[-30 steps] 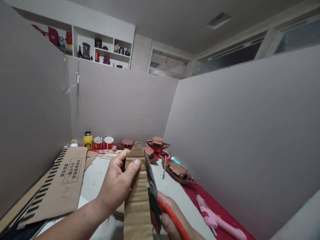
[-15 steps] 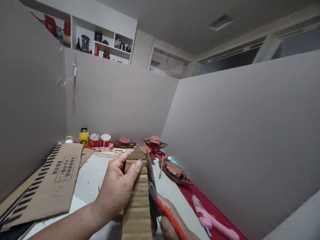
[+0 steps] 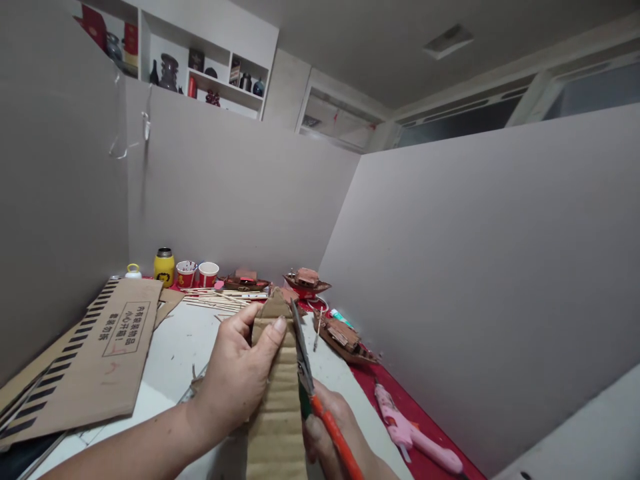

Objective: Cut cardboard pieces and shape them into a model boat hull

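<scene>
Head view shows the left hand (image 3: 237,370) pinching the cardboard strip (image 3: 277,413), near centre, by its pointed far end, so scissors (image 3: 320,410) gripped in the right hand (image 3: 346,419) should follow its right edge, away from that pinch.

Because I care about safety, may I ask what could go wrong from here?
The scissors in the right grip are close to the thumb of the left grip; a slip might nick it. The narrow tip of the cardboard strip extends beyond that thumb, so it could bend if the scissors press it.
</scene>
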